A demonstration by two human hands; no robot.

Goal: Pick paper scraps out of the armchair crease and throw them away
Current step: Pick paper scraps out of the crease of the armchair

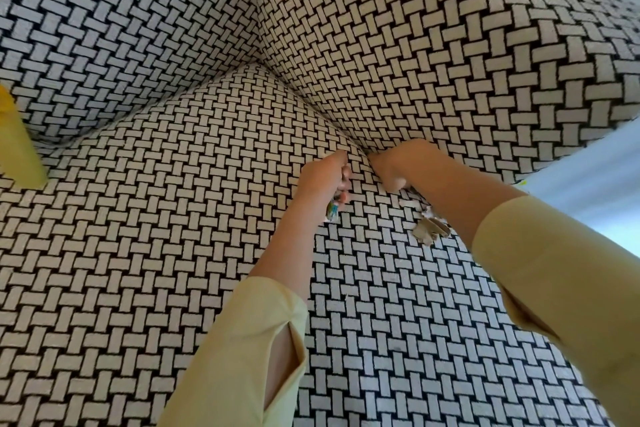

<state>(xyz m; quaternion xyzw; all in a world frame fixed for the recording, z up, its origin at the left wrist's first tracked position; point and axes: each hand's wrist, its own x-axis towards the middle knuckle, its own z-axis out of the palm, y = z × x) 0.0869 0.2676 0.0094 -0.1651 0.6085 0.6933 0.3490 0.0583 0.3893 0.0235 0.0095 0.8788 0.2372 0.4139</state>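
Observation:
The armchair is covered in black and white woven-pattern fabric; its crease [318,114] runs between the seat cushion [173,218] and the right armrest [450,62]. My left hand [325,180] presses a finger into the seat by the crease and holds colourful paper scraps [333,211] in its curled fingers. My right hand [398,166] is at the crease with its fingertips pushed in beside the armrest. Grey-white torn paper scraps [431,225] lie on the seat under my right wrist. What the right fingers hold is hidden.
A yellow object [17,146] sits at the left edge on the seat. The chair back [121,28] rises at the upper left. Pale floor [595,180] shows to the right beyond the armrest. Both arms wear pale yellow sleeves.

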